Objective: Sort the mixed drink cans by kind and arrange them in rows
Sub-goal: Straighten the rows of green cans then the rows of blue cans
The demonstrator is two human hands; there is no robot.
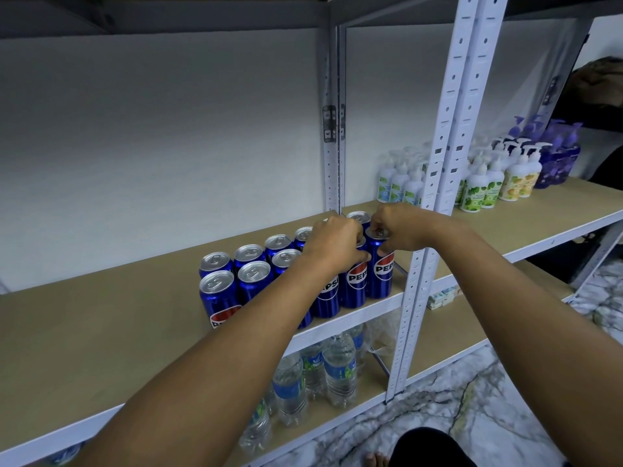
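Note:
Several blue Pepsi cans [251,277] stand upright in two rows on the wooden shelf [101,332], running from front left to back right. My left hand [335,242] grips the top of a front-row Pepsi can [355,284] from above. My right hand [399,229] grips the rightmost front-row can [381,274] near its top. My forearms hide parts of the front-row cans. Only Pepsi cans are visible.
A white perforated upright post [435,183] stands just right of the cans. Lotion pump bottles [488,180] fill the neighbouring shelf to the right. Water bottles [337,369] stand on the shelf below. A marble-patterned floor [472,399] lies underneath.

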